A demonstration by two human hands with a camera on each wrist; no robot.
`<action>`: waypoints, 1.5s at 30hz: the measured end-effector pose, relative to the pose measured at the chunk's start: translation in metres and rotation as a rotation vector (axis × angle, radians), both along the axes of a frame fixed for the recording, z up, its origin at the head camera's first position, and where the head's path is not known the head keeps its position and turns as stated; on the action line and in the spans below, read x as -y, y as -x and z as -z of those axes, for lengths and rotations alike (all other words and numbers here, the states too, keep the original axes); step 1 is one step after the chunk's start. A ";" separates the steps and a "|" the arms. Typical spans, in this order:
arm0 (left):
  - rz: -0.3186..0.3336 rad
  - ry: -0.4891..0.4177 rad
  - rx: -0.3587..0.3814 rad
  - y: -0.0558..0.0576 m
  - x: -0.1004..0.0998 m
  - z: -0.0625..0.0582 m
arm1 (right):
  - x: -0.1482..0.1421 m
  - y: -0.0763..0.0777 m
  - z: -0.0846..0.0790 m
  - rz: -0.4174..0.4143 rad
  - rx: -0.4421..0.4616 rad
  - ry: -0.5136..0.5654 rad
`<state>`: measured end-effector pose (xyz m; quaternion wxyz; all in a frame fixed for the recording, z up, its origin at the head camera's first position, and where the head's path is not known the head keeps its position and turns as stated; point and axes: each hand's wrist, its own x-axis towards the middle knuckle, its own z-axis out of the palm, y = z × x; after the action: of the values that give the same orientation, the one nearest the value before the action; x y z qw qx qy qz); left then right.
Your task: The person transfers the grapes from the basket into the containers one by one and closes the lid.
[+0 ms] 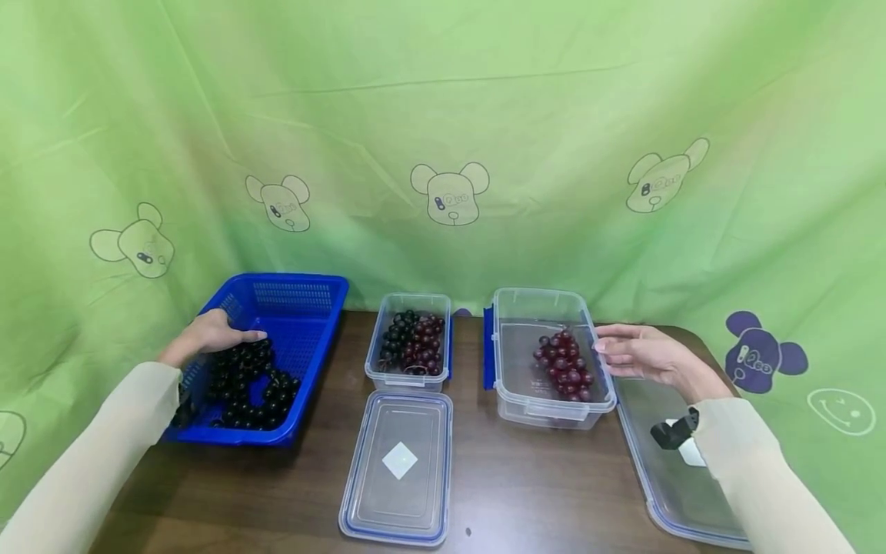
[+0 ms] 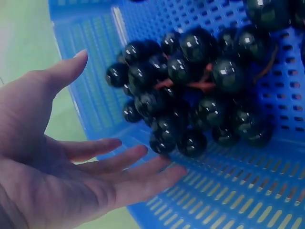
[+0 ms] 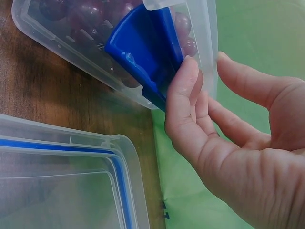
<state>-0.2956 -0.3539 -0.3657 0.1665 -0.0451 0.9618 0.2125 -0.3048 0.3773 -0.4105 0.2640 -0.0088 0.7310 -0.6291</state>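
Two hands reach forward: the left hand (image 1: 210, 335), thumb and fingers spread, crosses the left edge of a blue basket (image 1: 298, 327) beside black grapes (image 1: 242, 369) inside; the right hand (image 1: 644, 355), fingers bent, touches the larger container's (image 1: 547, 412) blue clasp (image 3: 143, 47), grip unclear. Wooden tabletop (image 1: 472, 438) separates both.
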 end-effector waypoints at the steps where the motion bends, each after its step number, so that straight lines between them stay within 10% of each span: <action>1: -0.007 -0.002 0.009 0.001 0.001 0.000 | 0.000 0.000 -0.001 -0.001 0.001 0.001; 19: -0.041 -0.075 0.242 0.012 0.009 0.011 | 0.003 -0.002 0.000 0.007 0.003 0.010; 45: 0.024 -0.052 0.179 0.010 0.012 0.026 | 0.000 -0.001 0.000 0.006 0.001 -0.006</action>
<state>-0.3059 -0.3662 -0.3914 0.2553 -0.0481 0.9378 0.2305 -0.3042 0.3768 -0.4104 0.2624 -0.0054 0.7330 -0.6276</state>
